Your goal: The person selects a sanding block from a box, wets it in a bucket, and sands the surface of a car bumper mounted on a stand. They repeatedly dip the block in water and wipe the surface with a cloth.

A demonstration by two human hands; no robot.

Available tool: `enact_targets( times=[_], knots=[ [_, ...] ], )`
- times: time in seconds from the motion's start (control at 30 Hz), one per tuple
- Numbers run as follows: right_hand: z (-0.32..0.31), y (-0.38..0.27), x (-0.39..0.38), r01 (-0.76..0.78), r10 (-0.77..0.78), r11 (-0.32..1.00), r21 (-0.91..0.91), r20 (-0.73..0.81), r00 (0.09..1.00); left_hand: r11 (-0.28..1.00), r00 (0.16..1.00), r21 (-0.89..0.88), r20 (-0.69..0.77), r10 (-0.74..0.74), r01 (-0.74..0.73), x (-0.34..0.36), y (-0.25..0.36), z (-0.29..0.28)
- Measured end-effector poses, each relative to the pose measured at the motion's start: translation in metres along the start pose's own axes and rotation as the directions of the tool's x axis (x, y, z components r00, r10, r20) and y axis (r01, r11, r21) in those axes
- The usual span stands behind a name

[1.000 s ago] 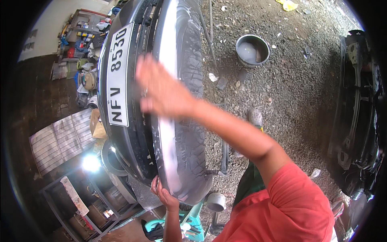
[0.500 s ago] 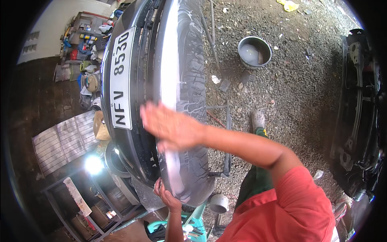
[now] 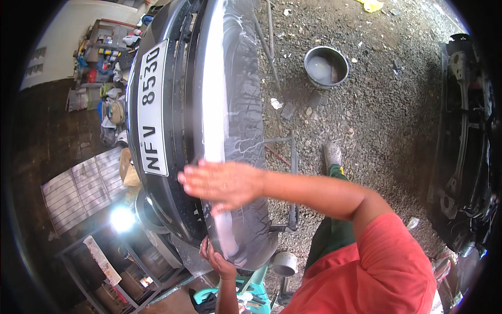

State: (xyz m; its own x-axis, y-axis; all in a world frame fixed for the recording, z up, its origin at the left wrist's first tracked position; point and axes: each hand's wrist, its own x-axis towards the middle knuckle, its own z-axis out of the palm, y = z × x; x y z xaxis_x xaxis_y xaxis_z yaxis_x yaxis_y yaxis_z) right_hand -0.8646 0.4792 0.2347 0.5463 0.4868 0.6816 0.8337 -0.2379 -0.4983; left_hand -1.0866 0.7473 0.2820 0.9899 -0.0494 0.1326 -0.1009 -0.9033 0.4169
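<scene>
A long dark car bumper (image 3: 246, 110) with a white number plate (image 3: 152, 107) stretches from the top toward the bottom in front of me. A bright white strip runs along its ridge, and pale, wet-looking streaks cover the side nearer me. My right hand (image 3: 225, 183) lies flat across the ridge, fingers straight and pointing left; whatever may be under the palm is hidden. At the bumper's lower end, my left hand (image 3: 217, 259) curls its fingers round the rim.
Metal stand legs (image 3: 294, 178) show beside the bumper. On the gravel (image 3: 387, 120) sits a dark bucket (image 3: 314, 81) holding cloudy liquid. A small pale pot (image 3: 285, 264) and a turquoise plastic chair (image 3: 256, 293) are near the bottom. Dark car parts (image 3: 460, 146) stand at right; a lamp (image 3: 122, 219) glows at left.
My right hand has slid down along the bumper, toward its lower end, still flat. The left hand keeps its place on the rim. The whole view has shifted slightly.
</scene>
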Motion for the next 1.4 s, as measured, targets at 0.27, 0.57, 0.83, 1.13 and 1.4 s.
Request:
enact_targets(
  times=[0.27,0.57,0.83,1.13,1.4],
  knots=[
    [-0.056,0.102,0.053,-0.572,0.499,0.819,-0.047,-0.436,0.749,0.999,1.0,-0.026,-0.011,0.022,-0.023,0.007,0.003,0.001],
    [-0.023,0.047,0.025,-0.211,0.166,0.962,-0.172,-0.247,0.955,0.999,0.998,0.015,0.032,0.05,-0.05,0.01,0.008,0.0],
    [0.017,-0.05,0.026,-0.424,0.44,0.898,0.119,-0.276,0.854,1.0,1.0,-0.017,-0.005,0.019,-0.019,0.007,0.007,0.003],
    [0.012,-0.031,0.026,-0.482,0.463,0.876,0.028,-0.333,0.821,0.998,0.998,-0.024,-0.011,0.059,-0.059,0.005,-0.005,0.002],
    [0.048,-0.102,0.012,-0.505,0.499,0.863,0.008,-0.162,0.851,0.998,0.999,-0.047,-0.023,0.048,-0.049,0.005,-0.005,0.003]
  ],
)
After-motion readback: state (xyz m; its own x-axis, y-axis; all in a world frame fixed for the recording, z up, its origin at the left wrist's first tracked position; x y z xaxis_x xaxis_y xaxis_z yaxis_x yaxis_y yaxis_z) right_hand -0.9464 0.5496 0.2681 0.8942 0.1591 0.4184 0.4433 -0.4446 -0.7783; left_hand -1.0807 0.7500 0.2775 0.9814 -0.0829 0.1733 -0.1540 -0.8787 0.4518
